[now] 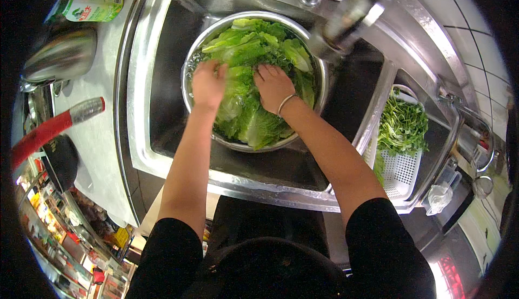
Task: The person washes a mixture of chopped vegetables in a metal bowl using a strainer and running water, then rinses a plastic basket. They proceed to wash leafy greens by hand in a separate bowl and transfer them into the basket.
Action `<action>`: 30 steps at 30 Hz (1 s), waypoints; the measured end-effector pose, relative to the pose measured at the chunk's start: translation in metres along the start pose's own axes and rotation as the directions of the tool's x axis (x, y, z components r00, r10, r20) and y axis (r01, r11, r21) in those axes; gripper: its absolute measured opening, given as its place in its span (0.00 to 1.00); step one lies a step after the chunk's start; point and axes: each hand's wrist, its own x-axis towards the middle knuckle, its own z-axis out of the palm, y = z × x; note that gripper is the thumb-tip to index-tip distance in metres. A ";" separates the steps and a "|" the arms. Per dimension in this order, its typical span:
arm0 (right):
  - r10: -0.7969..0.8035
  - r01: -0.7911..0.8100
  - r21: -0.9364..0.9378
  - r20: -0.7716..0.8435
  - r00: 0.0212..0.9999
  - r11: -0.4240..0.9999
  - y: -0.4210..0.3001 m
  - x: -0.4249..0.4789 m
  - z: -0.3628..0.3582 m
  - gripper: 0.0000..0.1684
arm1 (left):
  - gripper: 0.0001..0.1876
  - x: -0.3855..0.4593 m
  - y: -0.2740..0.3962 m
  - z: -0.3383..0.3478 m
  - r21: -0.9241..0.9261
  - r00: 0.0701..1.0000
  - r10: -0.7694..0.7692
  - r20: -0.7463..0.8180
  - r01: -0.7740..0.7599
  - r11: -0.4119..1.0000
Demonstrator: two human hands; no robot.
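Observation:
A round stainless steel basin (323, 90) stands in the sink, holding water and a heap of green lettuce leaves (251, 48). My left hand (208, 83) is at the basin's left side, over the water and the edge of the heap. It is blurred, and whether its fingers grip a leaf is unclear. Right of the middle, my right hand (275, 86) rests palm down on the leaves with its fingers slightly apart, a thin bangle (286, 103) around the wrist. Some fingertips are partly hidden among the greens.
A faucet (336, 35) reaches over the basin's upper right. In the right-hand sink compartment, a white perforated basket (399, 173) holds leafy herbs (401, 127). The left counter (87, 149) bears a red hose (52, 137), a metal vessel (61, 56) and a labelled bottle (95, 5).

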 end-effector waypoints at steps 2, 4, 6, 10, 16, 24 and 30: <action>0.048 -0.049 0.001 0.184 0.982 0.999 -0.008 0.008 0.004 0.20 | 0.18 0.004 0.012 0.016 0.160 1.000 0.011 -0.005 -0.010 0.987; 0.098 -0.097 -0.018 0.339 0.936 0.995 -0.015 0.007 0.003 0.19 | 0.20 0.011 0.030 0.022 0.279 0.981 -0.109 0.158 0.061 0.958; 0.127 -0.119 -0.045 0.450 0.884 0.992 -0.023 0.005 -0.005 0.17 | 0.22 0.024 0.045 0.012 0.406 0.829 -0.363 0.425 0.184 0.895; 0.024 -0.043 0.082 0.213 0.977 0.996 -0.023 -0.017 -0.025 0.13 | 0.20 0.040 0.003 0.019 0.429 0.703 -0.440 0.558 0.208 0.879; 0.371 -0.311 0.610 0.030 0.928 0.729 -0.002 -0.054 -0.081 0.12 | 0.17 0.015 0.009 -0.017 0.052 0.923 -0.133 0.362 0.122 0.991; 0.639 -0.140 0.845 -0.270 0.721 0.515 -0.003 -0.063 -0.134 0.17 | 0.09 -0.026 0.072 -0.088 -0.171 0.997 -0.004 0.073 0.017 0.985; 0.190 0.054 0.459 -0.467 0.863 0.887 -0.026 -0.087 -0.155 0.29 | 0.18 -0.077 0.137 -0.085 -0.723 0.853 -0.302 0.425 0.521 0.453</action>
